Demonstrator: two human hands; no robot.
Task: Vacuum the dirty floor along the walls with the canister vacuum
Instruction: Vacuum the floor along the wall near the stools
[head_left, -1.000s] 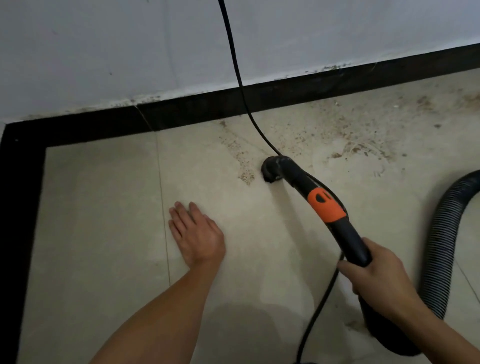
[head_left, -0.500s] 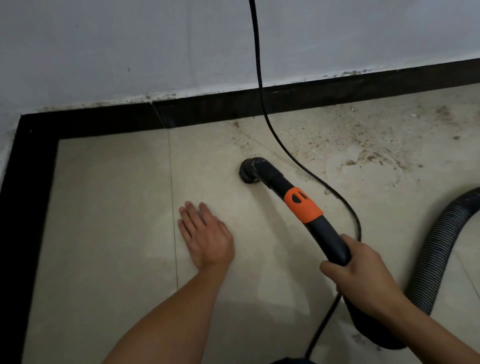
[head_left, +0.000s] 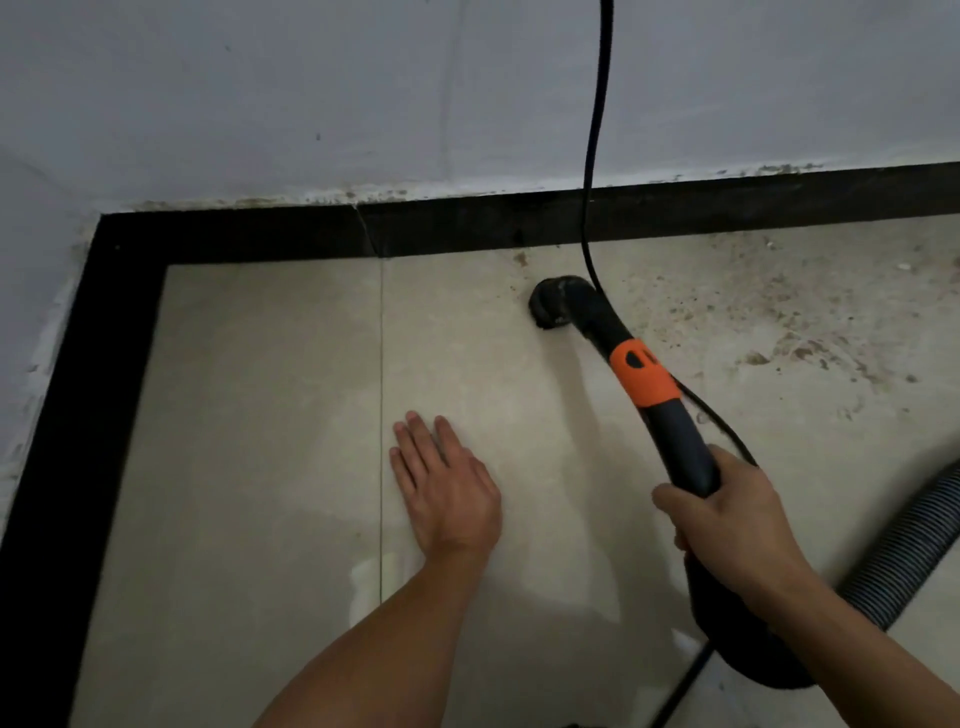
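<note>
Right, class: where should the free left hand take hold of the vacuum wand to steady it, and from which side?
Probably on the wand, at the bare black stretch between the orange collar and the right hand, approached from the left. The left hand rests flat on the floor that side, while the cable runs along the wand's right.

The floor (head_left: 260, 415) is pale beige tile edged by a black border strip (head_left: 119, 338) along both walls, with a thin grout line (head_left: 382, 338) running down the middle left. Brown dirt specks (head_left: 779, 332) scatter across the upper right. The vacuum nozzle (head_left: 550, 306) sits on the tile near the top border, the left grip (head_left: 449, 491) lies flat at centre, and a ribbed hose (head_left: 904, 556) rests at lower right.
</note>
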